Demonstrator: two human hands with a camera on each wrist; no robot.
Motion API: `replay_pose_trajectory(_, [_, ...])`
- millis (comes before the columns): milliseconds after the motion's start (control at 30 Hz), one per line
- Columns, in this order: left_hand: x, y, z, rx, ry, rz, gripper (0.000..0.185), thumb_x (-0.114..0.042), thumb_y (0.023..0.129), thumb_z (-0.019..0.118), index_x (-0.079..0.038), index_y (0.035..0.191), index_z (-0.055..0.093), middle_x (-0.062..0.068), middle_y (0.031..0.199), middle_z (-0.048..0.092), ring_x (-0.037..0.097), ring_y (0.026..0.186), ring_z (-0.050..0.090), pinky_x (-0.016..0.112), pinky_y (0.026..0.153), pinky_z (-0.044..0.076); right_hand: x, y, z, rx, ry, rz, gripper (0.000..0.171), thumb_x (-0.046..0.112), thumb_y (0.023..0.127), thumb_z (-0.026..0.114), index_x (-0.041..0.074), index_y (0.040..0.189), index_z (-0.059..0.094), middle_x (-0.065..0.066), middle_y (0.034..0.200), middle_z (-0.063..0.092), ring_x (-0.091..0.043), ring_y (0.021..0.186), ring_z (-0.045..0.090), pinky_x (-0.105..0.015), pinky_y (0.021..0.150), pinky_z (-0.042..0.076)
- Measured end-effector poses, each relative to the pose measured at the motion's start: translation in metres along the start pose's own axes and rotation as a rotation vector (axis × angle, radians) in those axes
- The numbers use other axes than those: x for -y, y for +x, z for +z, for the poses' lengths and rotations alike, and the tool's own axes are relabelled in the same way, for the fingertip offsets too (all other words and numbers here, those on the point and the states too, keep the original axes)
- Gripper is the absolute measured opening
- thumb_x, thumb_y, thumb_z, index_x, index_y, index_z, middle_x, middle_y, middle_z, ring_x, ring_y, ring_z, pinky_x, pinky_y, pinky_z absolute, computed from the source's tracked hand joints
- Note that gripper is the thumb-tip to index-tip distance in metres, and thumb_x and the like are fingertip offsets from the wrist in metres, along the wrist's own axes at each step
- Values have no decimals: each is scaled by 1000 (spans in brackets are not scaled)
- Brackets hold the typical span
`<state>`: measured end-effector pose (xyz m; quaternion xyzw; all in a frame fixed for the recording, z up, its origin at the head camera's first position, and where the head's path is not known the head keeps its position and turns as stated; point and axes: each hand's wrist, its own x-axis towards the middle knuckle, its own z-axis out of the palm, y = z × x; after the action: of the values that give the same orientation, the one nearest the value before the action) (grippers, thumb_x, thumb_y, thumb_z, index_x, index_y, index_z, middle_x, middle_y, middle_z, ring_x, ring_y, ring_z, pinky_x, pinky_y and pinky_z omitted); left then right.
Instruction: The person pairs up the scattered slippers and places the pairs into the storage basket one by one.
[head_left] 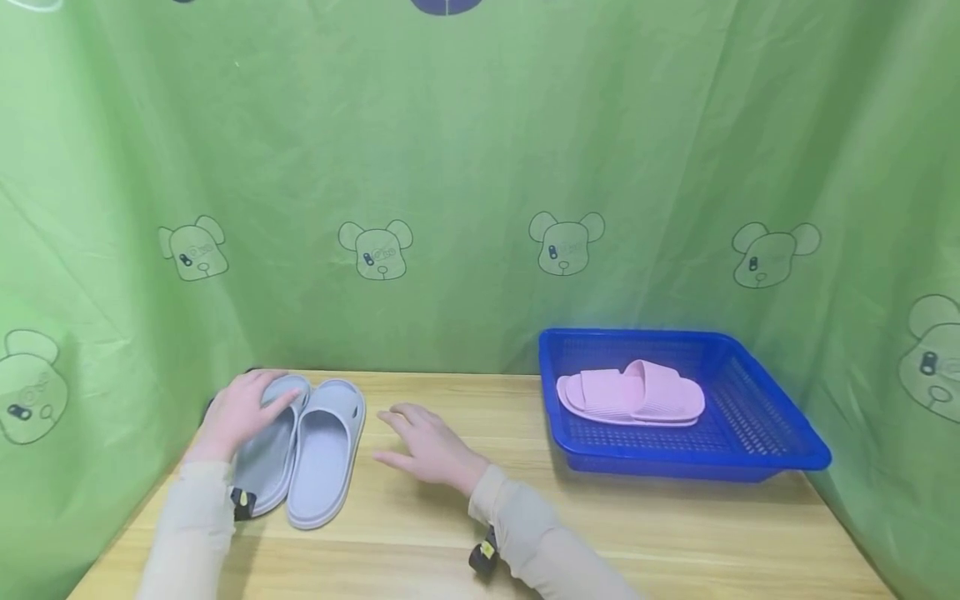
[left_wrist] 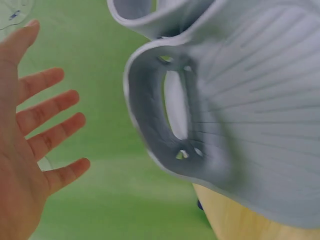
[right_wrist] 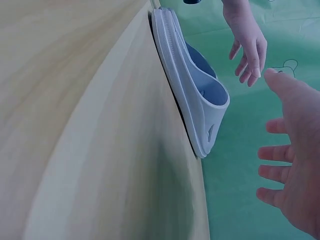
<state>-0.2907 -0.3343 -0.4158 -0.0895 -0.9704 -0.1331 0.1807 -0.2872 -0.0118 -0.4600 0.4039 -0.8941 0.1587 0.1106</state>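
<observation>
Two pale grey closed-toe slippers stand side by side on the table, toes toward the back: the left slipper (head_left: 266,467) and the right slipper (head_left: 318,475). My left hand (head_left: 240,414) hovers over the left slipper's toe end and partly hides it. In the left wrist view that hand (left_wrist: 25,125) has spread fingers and appears apart from the slipper. To the right of the pair is my right hand (head_left: 431,446), fingers loosely extended toward the slippers. The right wrist view shows a gap between this hand (right_wrist: 300,160) and the nearer slipper (right_wrist: 192,95).
A blue plastic basket (head_left: 780,417) stands at the back right of the wooden table (head_left: 420,550). Inside lies pink slipper footwear (head_left: 671,396); I cannot tell whether it is one or two. Something dark peeks out behind my left hand. Green curtains with bear faces enclose the table.
</observation>
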Motion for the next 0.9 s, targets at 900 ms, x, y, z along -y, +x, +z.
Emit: replay_pose_trajectory(900, [39,22,27,194,46,-86,67,-57,95,49,-4,137,53,28,139,52,49,129,44,67,104,37,11,59,37,67,62,43,78,62,95,45,11,152,30,-15,154,37,-30,143,37,-45,119,32])
